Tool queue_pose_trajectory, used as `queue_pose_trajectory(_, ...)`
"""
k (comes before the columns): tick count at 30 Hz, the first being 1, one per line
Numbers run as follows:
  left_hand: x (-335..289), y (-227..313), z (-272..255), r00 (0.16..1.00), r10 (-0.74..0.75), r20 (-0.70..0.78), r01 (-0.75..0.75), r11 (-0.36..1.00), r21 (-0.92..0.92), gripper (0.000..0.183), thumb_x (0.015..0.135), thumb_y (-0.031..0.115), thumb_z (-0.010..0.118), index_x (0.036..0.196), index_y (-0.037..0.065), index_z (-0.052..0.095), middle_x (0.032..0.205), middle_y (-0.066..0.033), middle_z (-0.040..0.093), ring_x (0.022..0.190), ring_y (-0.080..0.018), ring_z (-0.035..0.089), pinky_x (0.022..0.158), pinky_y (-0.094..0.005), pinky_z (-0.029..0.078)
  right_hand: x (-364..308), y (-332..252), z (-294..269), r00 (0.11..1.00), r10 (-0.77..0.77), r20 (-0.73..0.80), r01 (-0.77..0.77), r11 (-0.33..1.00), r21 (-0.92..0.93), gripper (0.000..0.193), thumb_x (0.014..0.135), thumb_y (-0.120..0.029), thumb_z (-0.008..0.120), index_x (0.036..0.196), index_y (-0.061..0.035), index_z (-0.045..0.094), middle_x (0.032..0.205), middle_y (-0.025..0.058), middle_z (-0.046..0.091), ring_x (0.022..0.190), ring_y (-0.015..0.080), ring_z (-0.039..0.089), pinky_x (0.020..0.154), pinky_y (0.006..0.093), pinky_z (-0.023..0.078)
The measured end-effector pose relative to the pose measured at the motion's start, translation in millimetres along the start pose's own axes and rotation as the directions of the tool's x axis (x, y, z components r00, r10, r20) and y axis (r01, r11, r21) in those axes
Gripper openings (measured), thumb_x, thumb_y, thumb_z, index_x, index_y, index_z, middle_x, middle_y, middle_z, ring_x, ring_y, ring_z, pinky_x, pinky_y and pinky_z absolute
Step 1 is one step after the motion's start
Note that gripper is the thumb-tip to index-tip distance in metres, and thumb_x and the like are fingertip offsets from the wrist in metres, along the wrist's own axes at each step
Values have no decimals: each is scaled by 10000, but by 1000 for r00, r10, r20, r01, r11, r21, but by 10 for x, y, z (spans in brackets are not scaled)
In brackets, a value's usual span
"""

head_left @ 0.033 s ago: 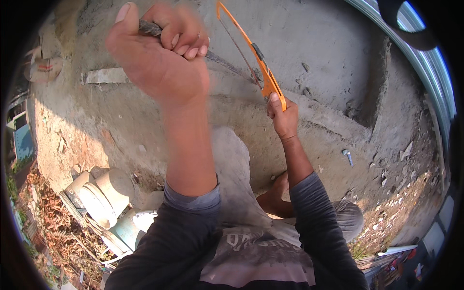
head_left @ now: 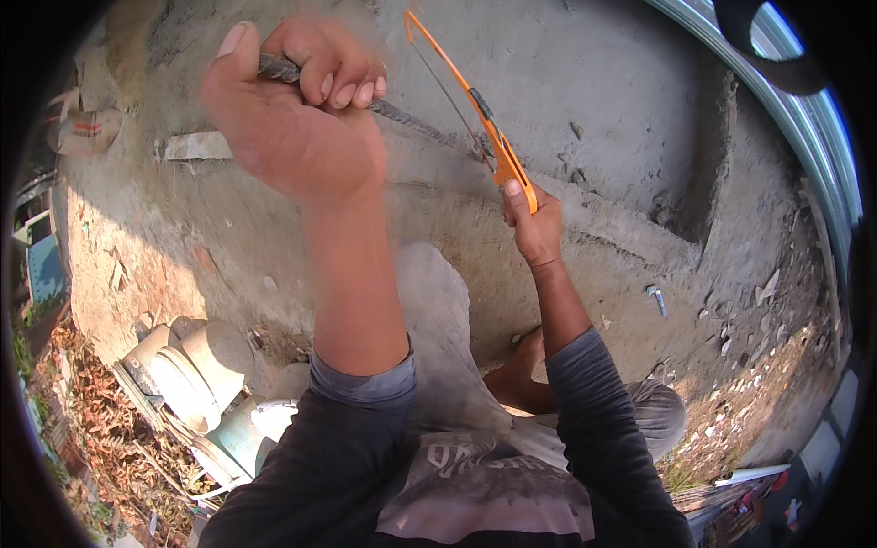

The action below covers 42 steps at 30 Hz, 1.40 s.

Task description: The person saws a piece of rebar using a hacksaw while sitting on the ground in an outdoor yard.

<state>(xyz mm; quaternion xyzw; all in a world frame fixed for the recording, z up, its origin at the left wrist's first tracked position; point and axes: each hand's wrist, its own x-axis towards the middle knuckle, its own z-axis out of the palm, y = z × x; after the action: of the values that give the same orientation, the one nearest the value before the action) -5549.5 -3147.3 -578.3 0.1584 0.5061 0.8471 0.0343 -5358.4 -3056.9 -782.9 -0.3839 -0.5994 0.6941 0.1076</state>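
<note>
My left hand [head_left: 306, 119] is raised at the upper left, its fingers wrapped around a dark ribbed steel bar [head_left: 411, 122]. One end of the bar sticks out by the thumb, and the rest slants down to the right. In my right hand [head_left: 537, 224] is the handle of an orange hacksaw [head_left: 499, 139]. The saw's frame points up and to the left. Its thin blade meets or crosses the bar's far end, close to the handle; whether it has cut in cannot be made out.
A low concrete edge [head_left: 630, 233] runs across behind the saw, bordering a grey cement area. Several pale buckets [head_left: 187, 388] lie at the lower left beside dry leaves [head_left: 110, 402]. A small blue-and-white object [head_left: 658, 300] rests right of my foot [head_left: 525, 374]. Corrugated metal sheets [head_left: 808, 119] curve along the upper right.
The hacksaw and my right hand have shifted slightly down and to the left. My left hand has moved a little left with the bar still in its grip.
</note>
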Motion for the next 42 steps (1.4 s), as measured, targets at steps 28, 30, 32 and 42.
queue_pose_trajectory(28, -190, 42, 386, 951, 182, -249, -133, 971, 200, 358, 895, 371, 327, 615, 168, 235, 494, -14, 186, 448, -144, 130, 446, -305, 155, -997, 153, -185, 996, -36, -76, 37, 999, 10, 384, 966, -263, 675, 1242, -1, 624, 778, -42, 564, 692, 39, 487, 618, 213, 404)
queue_pose_trajectory(30, -202, 17, 357, 951, 180, -252, -133, 972, 194, 345, 893, 351, 329, 615, 169, 238, 500, -11, 188, 451, -142, 129, 447, -305, 152, -1070, 146, -254, 992, -14, -125, 11, 1000, -23, 364, 978, -290, 644, 1186, 9, 652, 830, -37, 565, 708, 49, 484, 647, 218, 416)
queue_pose_trajectory(32, -157, 56, 313, 916, 231, -328, -148, 954, 260, 332, 889, 315, 335, 609, 167, 237, 509, -9, 191, 454, -142, 124, 448, -306, 149, -602, 194, -39, 988, -98, -121, 105, 993, 56, 385, 942, -227, 700, 1240, 7, 634, 725, -23, 583, 647, 41, 483, 577, 225, 410)
queue_pose_trajectory(42, 73, 107, -434, 999, 25, -25, -25, 999, -33, 360, 885, 312, 422, 577, 172, 296, 513, -7, 258, 454, -139, 201, 467, -325, 219, -255, 41, 8, 969, -219, 115, 246, 896, -369, 637, 845, -436, 769, 1304, -17, 623, 852, 176, 720, 758, 266, 730, 732, 343, 562)
